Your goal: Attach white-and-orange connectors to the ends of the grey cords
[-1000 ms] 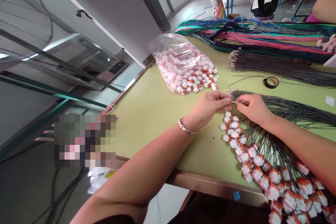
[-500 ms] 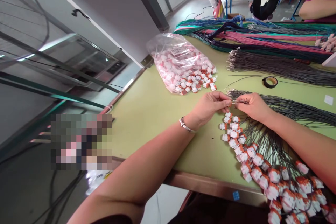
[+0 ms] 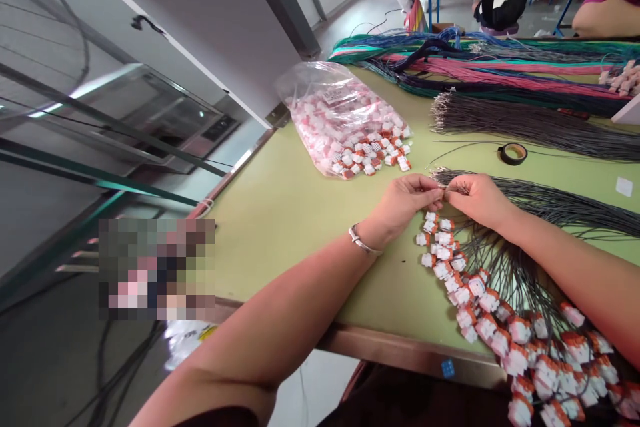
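Note:
My left hand (image 3: 406, 199) is closed in a pinch over the table, its fingertips around a small connector that they almost wholly hide. Fingertip to fingertip with it, my right hand (image 3: 479, 200) pinches thin dark wires (image 3: 459, 189) with metal terminal ends. Just below both hands, a cluster of white-and-orange connectors (image 3: 444, 252) with dark wires attached runs down to the table's front edge. A bundle of dark wires (image 3: 555, 199) lies behind my right hand, its terminal ends close to my fingers.
A clear plastic bag (image 3: 330, 113) spills loose connectors (image 3: 373, 155) onto the green table (image 3: 280, 213). Further back lie another dark wire bundle (image 3: 510, 121), a roll of black tape (image 3: 513, 154) and long coloured wires (image 3: 500, 69). Another person's arm (image 3: 600, 17) shows at the far right.
My hands have come closer together, and the gap between their fingertips has closed. The wire ends in my right hand now meet my left fingertips. The view has shifted slightly.

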Action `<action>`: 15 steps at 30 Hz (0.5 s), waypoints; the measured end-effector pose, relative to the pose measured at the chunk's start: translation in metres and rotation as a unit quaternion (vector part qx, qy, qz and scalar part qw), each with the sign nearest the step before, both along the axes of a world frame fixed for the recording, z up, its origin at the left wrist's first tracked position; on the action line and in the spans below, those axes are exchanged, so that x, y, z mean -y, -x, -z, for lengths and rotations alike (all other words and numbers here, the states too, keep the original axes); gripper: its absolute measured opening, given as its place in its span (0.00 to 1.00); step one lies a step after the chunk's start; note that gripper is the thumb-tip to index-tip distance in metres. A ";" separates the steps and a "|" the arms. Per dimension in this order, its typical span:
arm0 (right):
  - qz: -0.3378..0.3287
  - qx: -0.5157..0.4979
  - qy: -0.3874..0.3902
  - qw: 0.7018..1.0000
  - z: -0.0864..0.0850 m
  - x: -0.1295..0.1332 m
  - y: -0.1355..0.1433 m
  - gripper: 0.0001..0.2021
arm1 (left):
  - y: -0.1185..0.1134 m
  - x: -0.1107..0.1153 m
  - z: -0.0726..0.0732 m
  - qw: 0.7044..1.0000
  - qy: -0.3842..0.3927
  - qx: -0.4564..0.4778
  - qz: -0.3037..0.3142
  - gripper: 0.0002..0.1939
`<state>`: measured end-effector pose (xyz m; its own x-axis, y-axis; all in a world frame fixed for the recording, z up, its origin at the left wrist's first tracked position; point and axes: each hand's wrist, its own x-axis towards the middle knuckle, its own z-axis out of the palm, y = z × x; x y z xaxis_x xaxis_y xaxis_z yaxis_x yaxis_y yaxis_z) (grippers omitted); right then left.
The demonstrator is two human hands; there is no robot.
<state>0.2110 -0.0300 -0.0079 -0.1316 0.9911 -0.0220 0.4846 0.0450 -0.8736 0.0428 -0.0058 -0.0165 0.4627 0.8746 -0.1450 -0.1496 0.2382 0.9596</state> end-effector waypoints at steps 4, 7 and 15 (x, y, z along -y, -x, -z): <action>0.039 -0.035 -0.001 0.999 0.001 0.001 0.001 0.05 | 0.002 -0.001 0.002 0.999 0.024 0.016 -0.014 0.11; 0.045 -0.029 -0.021 0.998 0.002 0.001 0.002 0.04 | 0.001 -0.001 0.001 0.999 0.030 0.009 -0.017 0.11; 0.046 -0.017 -0.049 0.998 0.002 0.002 0.004 0.03 | 0.000 0.002 -0.003 0.999 0.041 0.005 -0.018 0.11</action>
